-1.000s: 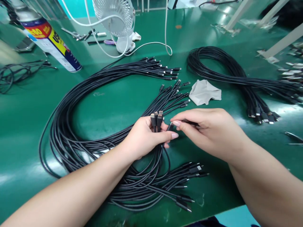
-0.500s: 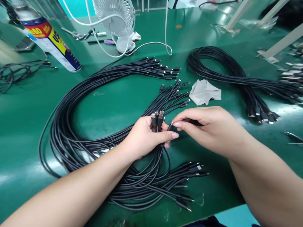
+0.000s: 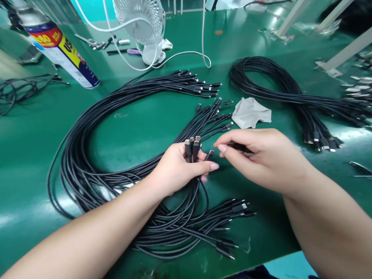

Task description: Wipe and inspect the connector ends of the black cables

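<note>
My left hand (image 3: pixel 181 166) is closed around several black USB cables, their plugs (image 3: pixel 193 147) standing upright above the fingers. One more cable plug (image 3: pixel 209 155) leans to the right beside the left thumb, its metal end bare. Just right of that plug, my right hand (image 3: pixel 255 157) is pinched, apart from it. A slim dark tool (image 3: pixel 240 147) lies inside the right hand, mostly hidden by the fingers, so its kind is unclear. Beneath and around the left hand spreads a big looped bundle of black cables (image 3: pixel 78 143), with loose plug ends (image 3: pixel 229 246) at the front.
A grey cloth (image 3: pixel 251 113) lies behind my right hand. Another coiled cable bundle (image 3: pixel 270 73) rests at the right. At the back stand a white fan (image 3: pixel 139 21) with its white cord and a spray can (image 3: pixel 62 50). Tweezers (image 3: pixel 362 170) lie at the right edge of the green table.
My right hand has drawn slightly right, away from the leaning plug, which it was touching or nearly touching. The left hand keeps its hold on the cables.
</note>
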The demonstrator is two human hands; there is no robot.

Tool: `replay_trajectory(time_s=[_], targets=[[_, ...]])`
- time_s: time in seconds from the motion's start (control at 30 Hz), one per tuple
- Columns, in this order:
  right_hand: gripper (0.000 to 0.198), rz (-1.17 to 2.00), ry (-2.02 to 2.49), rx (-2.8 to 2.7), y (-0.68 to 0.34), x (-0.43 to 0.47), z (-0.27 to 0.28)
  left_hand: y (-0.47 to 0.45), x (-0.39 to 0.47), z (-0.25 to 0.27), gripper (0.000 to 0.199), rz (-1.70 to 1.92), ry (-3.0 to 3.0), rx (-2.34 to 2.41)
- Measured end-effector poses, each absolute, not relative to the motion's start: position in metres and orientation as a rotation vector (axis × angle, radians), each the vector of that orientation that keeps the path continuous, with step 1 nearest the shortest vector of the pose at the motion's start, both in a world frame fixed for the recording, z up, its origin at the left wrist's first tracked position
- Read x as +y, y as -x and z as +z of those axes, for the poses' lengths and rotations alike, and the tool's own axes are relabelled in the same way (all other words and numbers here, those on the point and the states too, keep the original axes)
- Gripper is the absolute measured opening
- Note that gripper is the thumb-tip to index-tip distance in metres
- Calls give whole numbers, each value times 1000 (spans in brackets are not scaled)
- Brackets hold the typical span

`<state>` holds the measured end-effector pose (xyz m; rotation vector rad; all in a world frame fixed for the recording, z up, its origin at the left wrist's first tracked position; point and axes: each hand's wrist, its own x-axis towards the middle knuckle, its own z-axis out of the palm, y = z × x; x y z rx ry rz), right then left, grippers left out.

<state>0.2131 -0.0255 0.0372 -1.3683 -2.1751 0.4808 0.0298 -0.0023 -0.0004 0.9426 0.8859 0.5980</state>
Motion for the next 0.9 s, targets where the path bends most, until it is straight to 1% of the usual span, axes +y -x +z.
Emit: replay_trajectory(time_s=[0.17,0.3,0.4,0.53,0.67,0.77,0.83,0.9], targets=[[10,582,1451,-2107,-213,-24,32,-29,-2,-2,35,592,-974,871],[14,706,1385,-2111,-205,-20,27,-29,-2,-1,33,585,-1003,855],[22,557,1318,-2178,-202,-19,28,-29,-2,0,34,587,-978,862],[24,302,1400,-2150,-206,-18,34,-29,-2,1,37,582,-926,890],[15,312,1546,-2004,-212,-16,33,-29,-2,0,36,583,-889,882],[8,295,1557,-1944,-213,-15,30,-30,-2,0,33,592,-876,873],[8,295,1532,-1944,-212,-15,29,-30,-2,1,30,594,-881,866],[19,295,1527,-1950,-211,-18,30,-30,-2,2,29,595,-883,859]])
